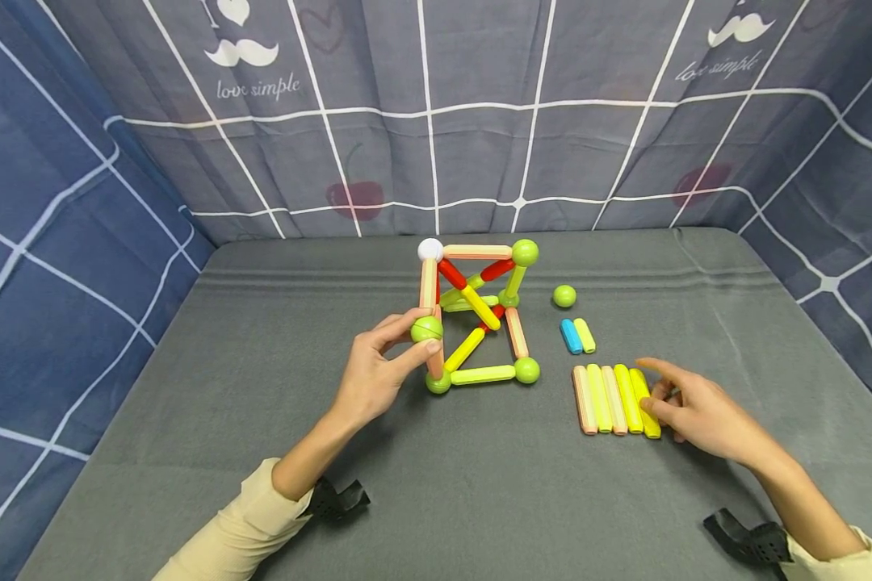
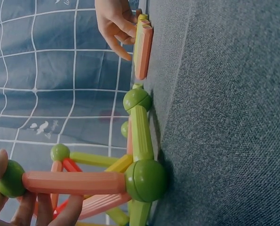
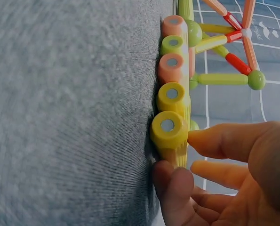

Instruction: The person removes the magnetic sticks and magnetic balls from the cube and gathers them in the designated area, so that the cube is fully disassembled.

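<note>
My left hand (image 1: pixel 378 367) pinches a green ball (image 1: pixel 427 329) between thumb and fingers. The ball tops an upright coral stick (image 2: pixel 74 182), part of a frame of magnetic sticks and balls. A white ball (image 1: pixel 430 251) marks the frame's far left corner, with red and yellow sticks crossing inside. My right hand (image 1: pixel 705 415) is at the right end of a row of sticks, thumb and curled fingers on the outermost yellow stick (image 3: pixel 169 129). That stick lies slightly askew from its neighbours, its magnet end facing the right wrist camera.
Coral, green and yellow sticks (image 1: pixel 606 399) lie side by side in the row. Beyond them are a short blue stick (image 1: pixel 571 336), a short green one (image 1: pixel 584 336) and a loose green ball (image 1: pixel 564 296). A checked curtain (image 1: pixel 480 153) hangs around the grey cloth surface (image 1: pixel 320 282).
</note>
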A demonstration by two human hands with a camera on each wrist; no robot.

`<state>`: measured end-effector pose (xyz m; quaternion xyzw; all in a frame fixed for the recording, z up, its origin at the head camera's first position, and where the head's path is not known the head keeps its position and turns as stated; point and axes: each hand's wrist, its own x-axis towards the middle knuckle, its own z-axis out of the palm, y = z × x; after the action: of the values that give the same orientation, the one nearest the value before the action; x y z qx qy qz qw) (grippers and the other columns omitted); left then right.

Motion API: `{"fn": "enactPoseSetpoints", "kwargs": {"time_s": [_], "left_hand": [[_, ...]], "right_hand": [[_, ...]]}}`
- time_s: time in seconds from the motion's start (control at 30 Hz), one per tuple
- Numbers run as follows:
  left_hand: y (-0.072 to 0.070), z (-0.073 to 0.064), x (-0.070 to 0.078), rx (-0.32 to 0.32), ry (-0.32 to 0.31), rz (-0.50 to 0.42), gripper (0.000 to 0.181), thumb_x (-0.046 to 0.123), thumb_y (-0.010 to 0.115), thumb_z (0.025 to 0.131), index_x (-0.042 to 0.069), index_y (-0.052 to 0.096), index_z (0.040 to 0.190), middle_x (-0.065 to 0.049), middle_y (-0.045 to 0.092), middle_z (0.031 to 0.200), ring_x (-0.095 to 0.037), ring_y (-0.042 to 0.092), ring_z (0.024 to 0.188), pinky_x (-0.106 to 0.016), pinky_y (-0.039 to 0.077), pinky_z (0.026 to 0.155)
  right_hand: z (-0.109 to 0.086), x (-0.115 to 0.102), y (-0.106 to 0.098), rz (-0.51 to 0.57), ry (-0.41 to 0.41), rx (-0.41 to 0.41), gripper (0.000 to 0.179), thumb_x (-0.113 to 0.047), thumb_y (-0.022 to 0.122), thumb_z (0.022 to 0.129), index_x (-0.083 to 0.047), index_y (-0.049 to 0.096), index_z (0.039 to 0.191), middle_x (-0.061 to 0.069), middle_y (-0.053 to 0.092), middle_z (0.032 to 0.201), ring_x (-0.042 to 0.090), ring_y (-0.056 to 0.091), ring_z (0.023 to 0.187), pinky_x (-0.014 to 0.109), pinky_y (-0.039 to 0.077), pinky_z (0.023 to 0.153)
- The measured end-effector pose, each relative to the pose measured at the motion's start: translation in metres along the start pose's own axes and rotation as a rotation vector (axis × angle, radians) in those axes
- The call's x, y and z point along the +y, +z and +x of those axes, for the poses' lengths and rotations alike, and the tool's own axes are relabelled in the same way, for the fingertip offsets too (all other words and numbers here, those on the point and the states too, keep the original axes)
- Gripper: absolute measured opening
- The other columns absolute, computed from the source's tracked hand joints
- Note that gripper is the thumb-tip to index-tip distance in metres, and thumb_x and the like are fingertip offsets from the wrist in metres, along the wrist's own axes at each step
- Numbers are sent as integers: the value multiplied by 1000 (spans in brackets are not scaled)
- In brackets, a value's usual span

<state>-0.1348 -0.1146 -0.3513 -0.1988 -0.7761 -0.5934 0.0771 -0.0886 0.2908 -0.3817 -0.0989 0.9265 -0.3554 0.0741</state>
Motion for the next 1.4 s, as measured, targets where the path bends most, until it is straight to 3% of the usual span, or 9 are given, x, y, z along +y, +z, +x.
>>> {"fn": "enactPoseSetpoints", "kwargs": {"time_s": [0.23, 0.83, 0.97, 1.13, 1.4], "left_hand": [[0, 0, -1, 2, 10, -13, 38, 10, 74, 89, 9, 67, 127, -5, 66, 112, -18, 63, 103, -44, 46, 97], [0, 0, -1, 2, 15, -23, 38, 10, 75, 89, 9, 68, 126, -4, 67, 113, -23, 63, 105, -45, 46, 98], [1, 0, -1, -2, 20, -18, 38, 10, 75, 88, 11, 69, 126, -3, 66, 114, -21, 64, 103, -42, 46, 98], [0, 1, -1, -2, 24, -20, 38, 10, 75, 89, 10, 68, 126, -3, 67, 113, -18, 64, 102, -41, 46, 97], [1, 0, 1, 1, 15, -22, 37, 12, 75, 89, 11, 69, 126, -2, 66, 111, -18, 64, 100, -41, 46, 96]], "right_hand": [[0, 0, 0, -17, 12, 12, 52, -3, 64, 93, 8, 44, 139, 9, 60, 93, 11, 56, 59, 29, 50, 50], [2, 1, 0, -24, 7, 57, 49, -5, 64, 94, 8, 46, 137, 14, 63, 97, 11, 58, 59, 29, 50, 51], [3, -2, -2, -37, -2, 97, 46, -9, 63, 96, 8, 48, 136, 15, 63, 98, 12, 58, 62, 30, 50, 50], [11, -18, -3, -52, -63, 138, 40, -10, 63, 97, 5, 54, 133, 16, 63, 103, 15, 60, 74, 29, 51, 51], [52, -65, 15, -61, -203, 119, 33, -11, 65, 95, -2, 62, 127, 13, 64, 118, 23, 65, 95, 43, 50, 78]]}}
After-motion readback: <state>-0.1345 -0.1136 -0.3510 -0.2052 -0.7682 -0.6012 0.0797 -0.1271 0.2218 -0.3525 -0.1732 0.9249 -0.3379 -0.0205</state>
